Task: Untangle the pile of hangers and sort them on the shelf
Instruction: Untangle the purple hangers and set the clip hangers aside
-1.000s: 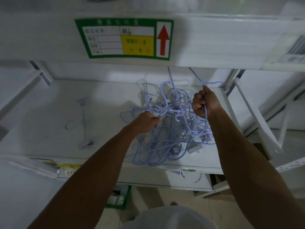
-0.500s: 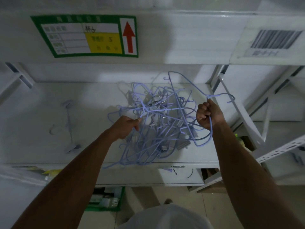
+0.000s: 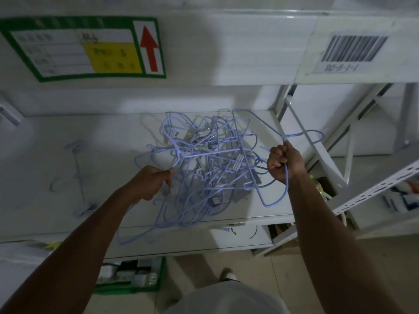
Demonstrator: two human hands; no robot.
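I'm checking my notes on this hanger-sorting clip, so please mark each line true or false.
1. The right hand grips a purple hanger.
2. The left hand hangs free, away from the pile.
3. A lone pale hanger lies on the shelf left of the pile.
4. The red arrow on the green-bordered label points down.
1. True: the right hand is fisted round a purple hanger.
2. False: the left hand holds wire at the left edge of the pile.
3. True: the pale hanger lies alone on the shelf.
4. False: the red arrow on the green-bordered label points up.
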